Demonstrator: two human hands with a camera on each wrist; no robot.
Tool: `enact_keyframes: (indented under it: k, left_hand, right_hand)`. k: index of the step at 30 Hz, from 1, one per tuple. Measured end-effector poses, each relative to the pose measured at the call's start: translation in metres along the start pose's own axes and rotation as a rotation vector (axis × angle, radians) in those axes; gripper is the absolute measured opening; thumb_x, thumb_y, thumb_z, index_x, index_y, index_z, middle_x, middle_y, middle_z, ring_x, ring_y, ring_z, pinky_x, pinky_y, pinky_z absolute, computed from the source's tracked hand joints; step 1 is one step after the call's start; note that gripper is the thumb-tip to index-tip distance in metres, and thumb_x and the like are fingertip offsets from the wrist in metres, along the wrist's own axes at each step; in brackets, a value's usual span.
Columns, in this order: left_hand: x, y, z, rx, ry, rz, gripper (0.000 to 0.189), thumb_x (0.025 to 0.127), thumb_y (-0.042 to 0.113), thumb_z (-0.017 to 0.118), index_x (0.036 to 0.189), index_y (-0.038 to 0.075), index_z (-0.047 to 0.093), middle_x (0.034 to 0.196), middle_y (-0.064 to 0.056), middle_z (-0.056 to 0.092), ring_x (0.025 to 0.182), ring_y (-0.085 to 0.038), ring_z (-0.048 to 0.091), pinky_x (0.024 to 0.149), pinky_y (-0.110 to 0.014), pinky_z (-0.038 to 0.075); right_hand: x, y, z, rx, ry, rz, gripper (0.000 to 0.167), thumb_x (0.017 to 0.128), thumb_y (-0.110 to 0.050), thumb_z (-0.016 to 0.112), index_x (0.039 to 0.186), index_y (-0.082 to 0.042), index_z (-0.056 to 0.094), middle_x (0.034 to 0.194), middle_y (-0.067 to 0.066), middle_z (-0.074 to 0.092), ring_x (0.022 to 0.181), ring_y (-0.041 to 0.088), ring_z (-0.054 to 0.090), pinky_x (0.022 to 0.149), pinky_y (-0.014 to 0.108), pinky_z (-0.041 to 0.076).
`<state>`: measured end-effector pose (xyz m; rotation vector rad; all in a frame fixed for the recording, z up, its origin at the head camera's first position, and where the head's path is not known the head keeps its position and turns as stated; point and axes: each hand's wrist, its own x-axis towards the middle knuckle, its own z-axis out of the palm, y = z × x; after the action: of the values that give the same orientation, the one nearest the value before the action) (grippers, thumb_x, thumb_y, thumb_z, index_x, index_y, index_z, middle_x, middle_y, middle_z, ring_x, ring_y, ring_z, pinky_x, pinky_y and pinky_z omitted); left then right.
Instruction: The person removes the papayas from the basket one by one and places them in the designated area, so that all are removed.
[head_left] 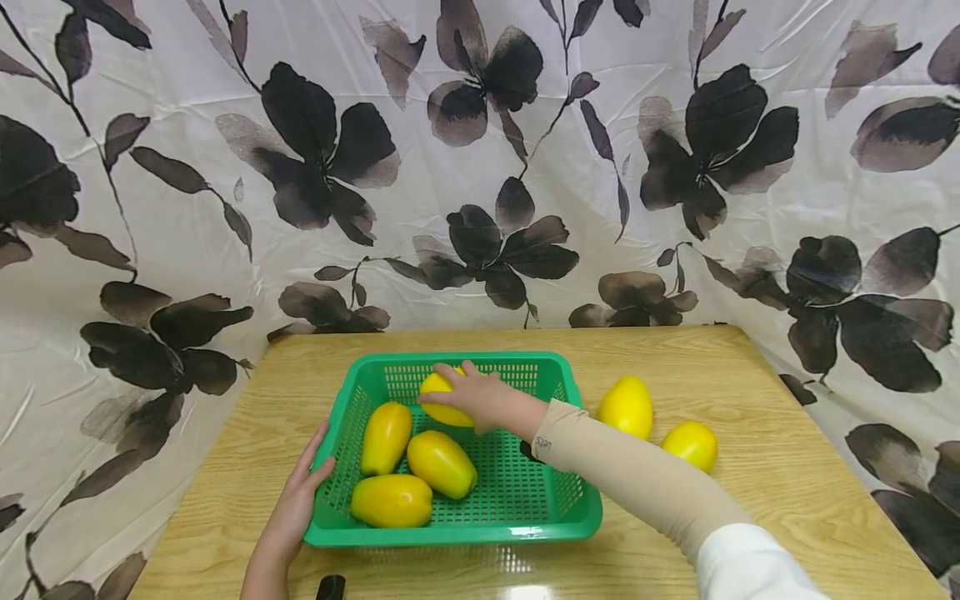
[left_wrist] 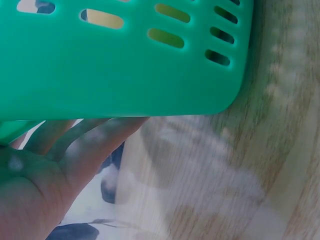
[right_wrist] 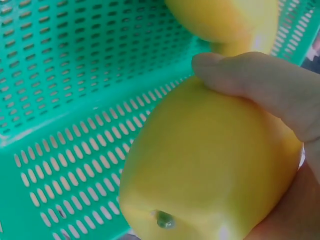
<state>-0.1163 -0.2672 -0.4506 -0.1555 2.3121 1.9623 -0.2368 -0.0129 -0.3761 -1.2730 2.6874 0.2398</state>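
A green plastic basket (head_left: 465,534) with slotted walls stands on the table. My right hand (head_left: 483,398) reaches into its back part and grips a yellow mango (head_left: 444,405). In the right wrist view the thumb lies along that mango (right_wrist: 205,160), whose small green stem spot shows. Three more mangoes lie in the basket's left half: an upright-lying one (head_left: 386,438), a middle one (head_left: 442,464) and a front one (head_left: 392,501). At the left rim rests my left hand (head_left: 295,500), its fingers straight along the outer wall and the thumb at the rim.
Right of the basket, two mangoes lie on the wooden table (head_left: 247,442): a larger-looking one (head_left: 626,407) and one nearer the front (head_left: 691,446), close to my right forearm. A floral cloth (head_left: 480,167) hangs behind the table and along its sides.
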Motion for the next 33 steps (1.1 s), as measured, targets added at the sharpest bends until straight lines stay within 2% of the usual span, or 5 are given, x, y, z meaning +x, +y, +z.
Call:
enact_keyframes:
  k: [6,19,25,27,33]
  left_hand:
    - [0.0,0.0,0.0,-0.002,0.0,-0.009,0.059,0.1,0.034,0.034,0.149,0.021,0.004,0.152,-0.007,-0.006,0.136,-0.035,-0.003,0.104,-0.059,0.009]
    - [-0.001,0.001,0.001,-0.008,0.001,-0.003,0.058,0.1,0.032,0.034,0.149,0.02,0.005,0.152,-0.006,-0.007,0.136,-0.033,-0.005,0.104,-0.058,0.008]
    - [-0.001,0.0,0.0,-0.01,0.003,-0.006,0.059,0.1,0.034,0.034,0.149,0.02,0.005,0.152,-0.006,-0.006,0.136,-0.034,-0.004,0.104,-0.059,0.008]
    - [-0.001,0.0,0.0,-0.008,0.004,-0.009,0.059,0.1,0.034,0.034,0.149,0.021,0.005,0.153,-0.006,-0.006,0.136,-0.034,-0.004,0.104,-0.059,0.007]
    - [0.0,0.0,0.0,0.006,0.001,-0.008,0.059,0.1,0.034,0.034,0.149,0.022,0.005,0.152,-0.005,-0.007,0.136,-0.034,-0.006,0.103,-0.061,0.005]
  right_hand:
    - [-0.006,-0.002,-0.008,0.014,-0.001,-0.004,0.096,0.069,-0.003,0.079,0.141,-0.042,0.029,0.15,0.005,0.01,0.126,0.039,0.028,0.083,0.059,0.043]
    - [-0.029,0.003,-0.014,0.071,0.057,-0.013,0.093,0.069,-0.003,0.079,0.14,-0.041,0.031,0.15,0.006,0.011,0.124,0.037,0.03,0.08,0.057,0.045]
    - [-0.042,0.006,-0.018,0.095,0.072,-0.018,0.092,0.069,0.002,0.077,0.14,-0.039,0.033,0.15,0.006,0.011,0.124,0.037,0.03,0.071,0.044,0.051]
    - [-0.047,0.007,-0.021,0.107,0.07,-0.014,0.093,0.069,0.004,0.077,0.14,-0.039,0.034,0.151,0.005,0.011,0.125,0.037,0.029,0.071,0.045,0.051]
    - [-0.059,0.012,-0.024,0.156,0.103,-0.008,0.096,0.066,0.005,0.078,0.14,-0.038,0.034,0.151,0.006,0.01,0.126,0.039,0.027,0.077,0.06,0.044]
